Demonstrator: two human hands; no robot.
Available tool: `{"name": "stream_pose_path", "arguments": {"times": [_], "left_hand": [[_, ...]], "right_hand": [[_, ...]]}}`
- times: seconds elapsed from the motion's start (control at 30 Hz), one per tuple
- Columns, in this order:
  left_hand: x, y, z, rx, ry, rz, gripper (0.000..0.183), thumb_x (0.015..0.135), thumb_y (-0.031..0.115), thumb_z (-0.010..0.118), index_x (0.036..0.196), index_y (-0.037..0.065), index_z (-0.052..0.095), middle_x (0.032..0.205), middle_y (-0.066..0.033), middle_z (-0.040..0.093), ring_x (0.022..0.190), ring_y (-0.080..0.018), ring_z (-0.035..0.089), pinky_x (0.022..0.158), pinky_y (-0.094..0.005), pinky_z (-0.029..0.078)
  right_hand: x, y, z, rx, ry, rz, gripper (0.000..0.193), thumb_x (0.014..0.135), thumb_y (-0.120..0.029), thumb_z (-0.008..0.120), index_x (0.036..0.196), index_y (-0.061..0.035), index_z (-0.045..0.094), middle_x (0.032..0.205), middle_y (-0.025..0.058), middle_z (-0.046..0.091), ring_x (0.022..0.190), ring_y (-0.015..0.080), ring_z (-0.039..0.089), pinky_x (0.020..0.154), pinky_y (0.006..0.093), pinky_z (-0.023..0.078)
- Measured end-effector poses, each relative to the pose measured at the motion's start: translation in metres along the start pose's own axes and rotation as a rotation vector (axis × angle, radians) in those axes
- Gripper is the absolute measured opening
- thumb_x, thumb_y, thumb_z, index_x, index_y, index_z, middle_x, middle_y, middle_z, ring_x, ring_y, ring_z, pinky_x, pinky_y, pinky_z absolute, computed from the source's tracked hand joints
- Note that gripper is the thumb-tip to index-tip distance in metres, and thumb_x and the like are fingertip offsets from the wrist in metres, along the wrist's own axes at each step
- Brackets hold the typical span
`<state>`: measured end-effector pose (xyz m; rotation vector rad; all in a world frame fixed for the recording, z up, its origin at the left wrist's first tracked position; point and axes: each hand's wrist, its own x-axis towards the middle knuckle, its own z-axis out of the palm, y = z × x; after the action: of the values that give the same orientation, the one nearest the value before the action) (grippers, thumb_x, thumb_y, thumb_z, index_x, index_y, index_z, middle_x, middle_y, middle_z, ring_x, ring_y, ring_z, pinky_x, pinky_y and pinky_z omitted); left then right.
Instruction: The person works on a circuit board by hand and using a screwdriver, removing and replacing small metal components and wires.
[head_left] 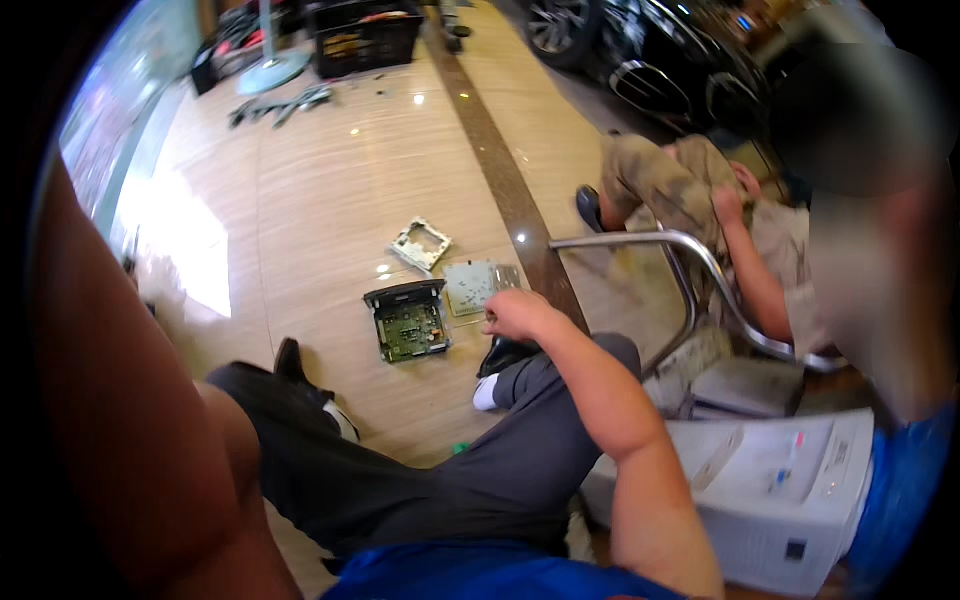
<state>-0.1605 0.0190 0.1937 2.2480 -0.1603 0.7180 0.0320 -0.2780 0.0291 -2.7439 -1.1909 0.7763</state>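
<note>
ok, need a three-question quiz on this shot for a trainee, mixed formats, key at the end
1. Which of the wearer's hands is in view?
2. Of these, which is nearest that hand in the picture?
A) black crate
B) flat grey plate
C) car wheel
3. True or false: the green circuit board sits in an opened housing, with a pale rectangular frame lying apart from it on the floor.

Key:
1. The right hand
2. B
3. True
</note>
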Motion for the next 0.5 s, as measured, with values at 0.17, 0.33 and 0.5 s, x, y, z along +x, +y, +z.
{"name": "stream_pose_path", "arguments": {"times": [0.17,0.33,0.5], "left_hand": [[0.010,-0.022,0.001,0.049,0.031,0.008,0.071,0.088,0.035,0.065,0.148,0.008,0.037,0.141,-0.0246,0.042,0.130,-0.0429,0.041,0.109,-0.0573,0.036],[0.074,-0.014,0.012,0.136,0.041,0.081,0.071,0.088,0.031,0.067,0.149,0.010,0.037,0.146,-0.0231,0.039,0.134,-0.0416,0.038,0.112,-0.0571,0.033],[0.112,0.037,0.001,0.197,0.212,0.307,0.072,0.087,0.028,0.069,0.149,0.011,0.036,0.150,-0.0215,0.036,0.139,-0.0403,0.034,0.114,-0.0568,0.031]], "right_hand": [[0.009,0.005,0.000,-0.055,-0.100,0.009,0.030,0.081,-0.035,0.074,0.097,-0.0101,0.072,0.097,0.0153,0.071,0.095,0.0342,0.067,0.080,0.0443,0.053],[0.017,0.009,0.006,-0.054,-0.093,0.012,0.029,0.076,-0.035,0.077,0.090,-0.0100,0.076,0.090,0.0165,0.071,0.088,0.0349,0.068,0.077,0.0471,0.054],[0.022,0.011,0.006,-0.043,-0.122,0.017,0.031,0.079,-0.035,0.075,0.097,-0.0103,0.073,0.097,0.0149,0.071,0.094,0.0345,0.067,0.079,0.0446,0.053]]}}
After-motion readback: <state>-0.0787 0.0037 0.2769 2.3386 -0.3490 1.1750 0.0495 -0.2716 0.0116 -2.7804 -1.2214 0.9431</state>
